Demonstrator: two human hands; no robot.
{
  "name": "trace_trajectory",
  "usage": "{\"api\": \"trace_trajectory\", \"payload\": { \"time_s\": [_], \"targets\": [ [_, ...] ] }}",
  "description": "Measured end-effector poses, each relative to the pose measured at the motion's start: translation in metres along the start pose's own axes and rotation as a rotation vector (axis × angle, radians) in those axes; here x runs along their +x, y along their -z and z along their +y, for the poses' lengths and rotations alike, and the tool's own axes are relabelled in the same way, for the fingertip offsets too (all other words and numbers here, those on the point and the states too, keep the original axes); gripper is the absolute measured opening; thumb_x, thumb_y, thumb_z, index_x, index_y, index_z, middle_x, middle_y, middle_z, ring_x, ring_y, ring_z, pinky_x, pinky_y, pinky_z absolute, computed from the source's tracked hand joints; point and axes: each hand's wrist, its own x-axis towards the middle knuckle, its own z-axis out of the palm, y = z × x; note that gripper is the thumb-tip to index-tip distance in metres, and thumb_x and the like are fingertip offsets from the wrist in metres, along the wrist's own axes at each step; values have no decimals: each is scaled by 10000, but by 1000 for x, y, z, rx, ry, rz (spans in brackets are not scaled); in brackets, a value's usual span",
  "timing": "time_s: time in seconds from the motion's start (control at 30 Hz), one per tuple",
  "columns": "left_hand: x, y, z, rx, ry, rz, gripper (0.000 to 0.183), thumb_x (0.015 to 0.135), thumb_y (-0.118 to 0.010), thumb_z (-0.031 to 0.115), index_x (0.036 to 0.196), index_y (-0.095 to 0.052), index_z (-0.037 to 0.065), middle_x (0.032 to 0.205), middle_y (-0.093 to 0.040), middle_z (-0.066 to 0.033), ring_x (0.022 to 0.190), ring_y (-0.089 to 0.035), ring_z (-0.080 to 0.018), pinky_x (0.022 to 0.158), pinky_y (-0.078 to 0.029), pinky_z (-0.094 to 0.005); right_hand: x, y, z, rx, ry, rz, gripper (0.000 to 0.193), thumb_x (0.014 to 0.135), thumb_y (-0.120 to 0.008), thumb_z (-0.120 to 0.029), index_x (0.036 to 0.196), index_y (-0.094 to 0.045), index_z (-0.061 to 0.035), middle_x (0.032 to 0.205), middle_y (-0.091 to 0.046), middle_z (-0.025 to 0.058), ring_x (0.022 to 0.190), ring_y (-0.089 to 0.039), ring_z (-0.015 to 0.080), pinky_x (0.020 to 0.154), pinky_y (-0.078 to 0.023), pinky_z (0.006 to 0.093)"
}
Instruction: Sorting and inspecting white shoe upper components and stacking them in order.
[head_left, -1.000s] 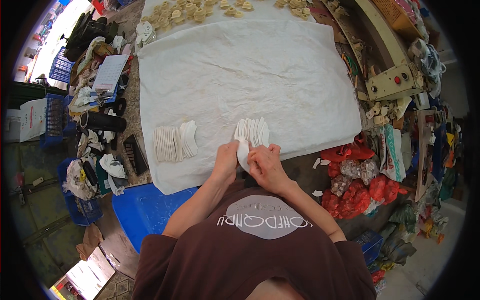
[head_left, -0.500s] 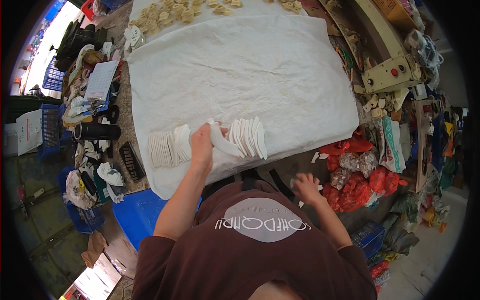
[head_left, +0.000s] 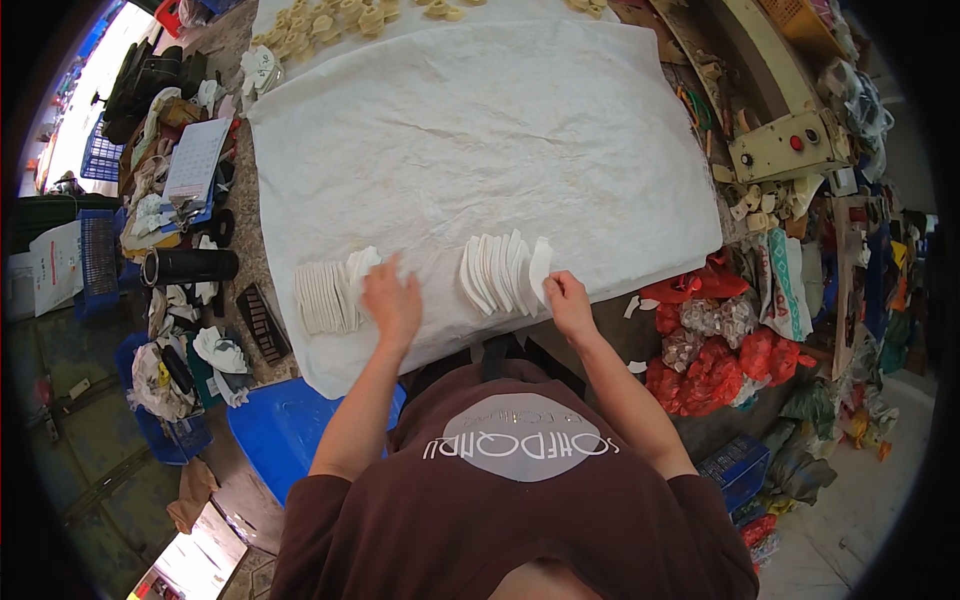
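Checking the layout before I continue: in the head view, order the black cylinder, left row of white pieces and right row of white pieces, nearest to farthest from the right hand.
1. Right row of white pieces: just left of the right hand.
2. Left row of white pieces: farther left.
3. Black cylinder: far left, beyond the white cloth.

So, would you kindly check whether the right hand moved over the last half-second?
Yes, the right hand moved forward and left, toward the white cloth.
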Motion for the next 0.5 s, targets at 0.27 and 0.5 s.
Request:
{"api": "trace_trajectory", "payload": {
  "time_s": [0.27,0.5],
  "targets": [
    [3,2,-46,382,41,64,572,664,-672,125,1200,-473,107,1052,-446,-79,1003,-409,-276,849,-332,-415,8,-17,14,-535,195,141,283,778,-588,-210,1010,-576,-48,964,-537,151,950,-471,331,826,-387,418],
    [-2,12,-54,249,-11,146,399,664,-639,53,1054,-562,96,941,-473,-73,943,-445,-257,821,-355,-360,1,-12,7,-305,279,168,249,783,-579,-130,1003,-557,-15,963,-511,154,951,-446,327,852,-358,400]
  ]
}}
